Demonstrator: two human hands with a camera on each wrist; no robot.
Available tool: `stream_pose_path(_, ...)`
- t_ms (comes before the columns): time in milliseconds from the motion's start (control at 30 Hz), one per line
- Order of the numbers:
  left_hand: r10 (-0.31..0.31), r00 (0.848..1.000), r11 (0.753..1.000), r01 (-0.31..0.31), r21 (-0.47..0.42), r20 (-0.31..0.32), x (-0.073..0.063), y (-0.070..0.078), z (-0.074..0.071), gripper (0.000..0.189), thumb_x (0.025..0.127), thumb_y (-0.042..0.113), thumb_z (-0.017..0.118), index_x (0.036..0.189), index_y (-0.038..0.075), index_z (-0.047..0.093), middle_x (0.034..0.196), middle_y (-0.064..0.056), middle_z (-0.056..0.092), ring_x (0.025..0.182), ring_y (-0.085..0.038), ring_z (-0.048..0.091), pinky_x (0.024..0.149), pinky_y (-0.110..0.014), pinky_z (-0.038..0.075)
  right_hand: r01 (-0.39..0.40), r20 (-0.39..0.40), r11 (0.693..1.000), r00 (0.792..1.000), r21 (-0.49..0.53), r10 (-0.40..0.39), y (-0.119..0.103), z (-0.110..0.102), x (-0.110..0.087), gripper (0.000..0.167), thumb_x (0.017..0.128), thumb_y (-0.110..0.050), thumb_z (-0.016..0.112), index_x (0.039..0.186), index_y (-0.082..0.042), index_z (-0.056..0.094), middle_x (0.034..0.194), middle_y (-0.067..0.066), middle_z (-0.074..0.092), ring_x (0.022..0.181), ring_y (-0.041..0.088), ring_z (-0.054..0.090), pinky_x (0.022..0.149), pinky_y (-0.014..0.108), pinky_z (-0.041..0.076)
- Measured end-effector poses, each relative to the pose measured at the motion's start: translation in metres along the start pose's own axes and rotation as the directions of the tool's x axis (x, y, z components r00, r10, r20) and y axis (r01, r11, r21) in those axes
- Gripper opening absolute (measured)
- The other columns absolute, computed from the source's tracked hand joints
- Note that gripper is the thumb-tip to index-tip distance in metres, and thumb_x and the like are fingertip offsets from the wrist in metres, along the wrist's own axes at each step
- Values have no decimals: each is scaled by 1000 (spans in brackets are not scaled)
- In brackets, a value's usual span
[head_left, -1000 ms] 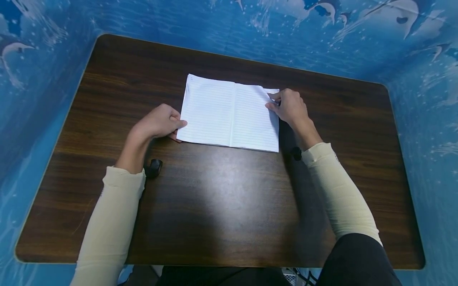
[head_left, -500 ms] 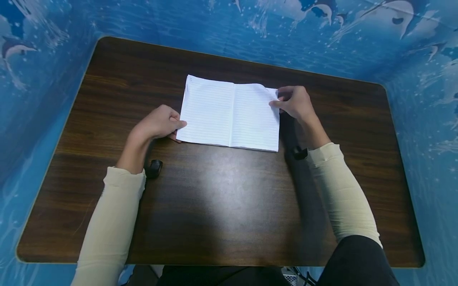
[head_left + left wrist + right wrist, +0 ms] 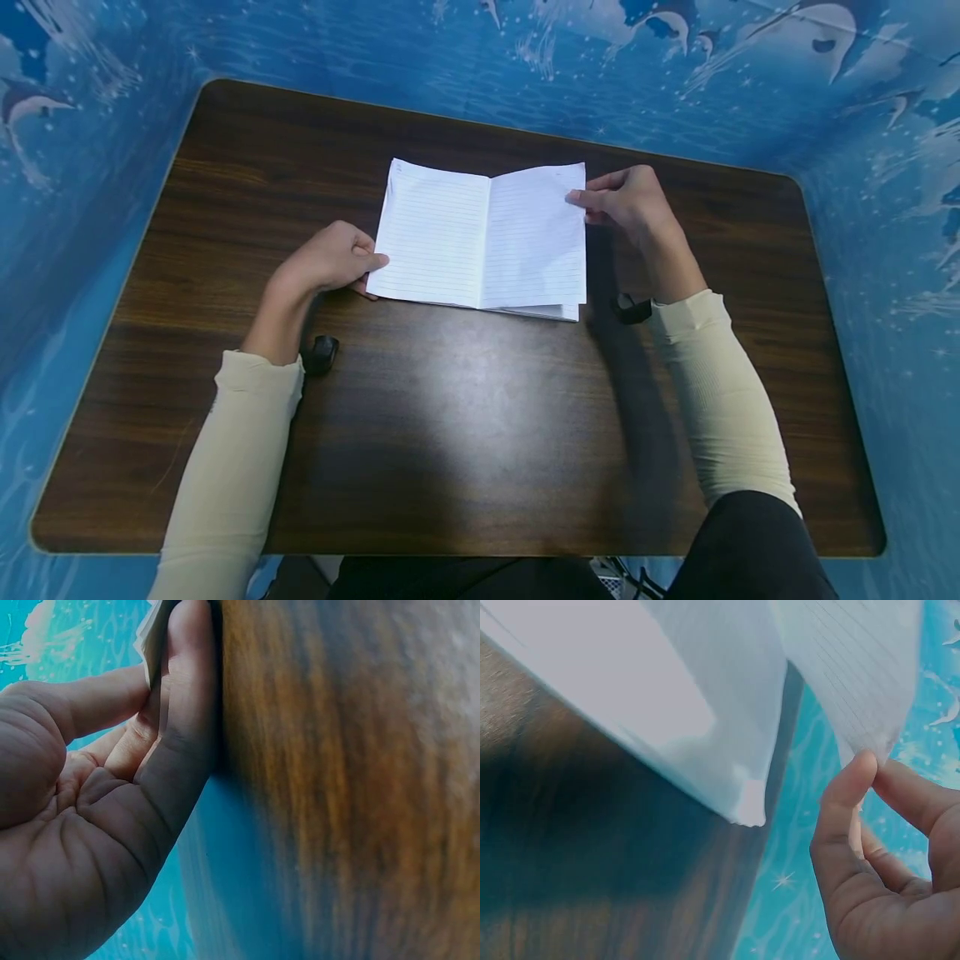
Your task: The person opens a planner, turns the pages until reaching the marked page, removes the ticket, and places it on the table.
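An open notebook [image 3: 435,237] with lined white pages lies on the dark wooden table. My left hand [image 3: 330,254] grips its lower left edge, thumb on top and fingers underneath; in the left wrist view the page corner [image 3: 154,645] sits between thumb and fingers. Near the upper right edge my right hand [image 3: 630,200] pinches a lined page [image 3: 536,233] between thumb and finger. That page is raised off the sheets below [image 3: 558,312], which show under its lower edge. The right wrist view shows the pinched sheet [image 3: 862,682] lifted apart from the rest of the notebook [image 3: 667,697].
The brown table [image 3: 480,450] stretches out on all sides of the notebook. Blue cloth [image 3: 420,67] with dolphin prints hangs behind and beside it. A small black device [image 3: 322,354] is at the left wrist, another [image 3: 632,310] at the right.
My right hand has moved right and slightly up, lifting the right page, whose curled upper corner is now spread flat. Lower sheets now show beneath it. My left hand stays in place.
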State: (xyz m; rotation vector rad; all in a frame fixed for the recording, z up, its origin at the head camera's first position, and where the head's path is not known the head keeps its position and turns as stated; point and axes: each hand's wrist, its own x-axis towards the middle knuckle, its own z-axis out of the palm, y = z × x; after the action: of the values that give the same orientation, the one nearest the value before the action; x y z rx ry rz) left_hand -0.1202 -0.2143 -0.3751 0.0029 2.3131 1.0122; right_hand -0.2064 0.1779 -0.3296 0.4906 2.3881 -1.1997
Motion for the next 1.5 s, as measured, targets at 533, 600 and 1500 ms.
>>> stream_pose_path(533, 7, 1000, 1000, -7, 26, 1, 1, -2, 0, 43, 112, 25, 58, 73, 6, 58, 69, -6, 63, 66, -21, 58, 67, -36, 44, 110, -13, 983, 994, 146, -109, -36, 9, -15, 25, 98, -29, 81, 112, -8, 76, 107, 4, 70, 72, 13, 72, 69, 22, 62)
stream_pose_path(600, 12, 1000, 1000, -12, 25, -2, 0, -3, -1, 43, 112, 25, 58, 73, 6, 58, 68, -5, 63, 66, -21, 58, 67, -36, 44, 134, -10, 978, 991, 161, -135, -41, 12, -17, 23, 98, -27, 81, 110, -8, 77, 107, 5, 69, 70, 13, 72, 69, 23, 62)
stream_pose_path(1500, 65, 998, 998, -65, 22, -9, 1, -7, -1, 46, 111, 25, 59, 69, 6, 58, 63, -4, 62, 60, -19, 59, 64, -36, 41, 301, 116, 894, 928, 331, -355, -103, 103, -24, 14, 100, -15, 77, 96, -2, 79, 85, 8, 74, 62, 14, 71, 69, 30, 64)
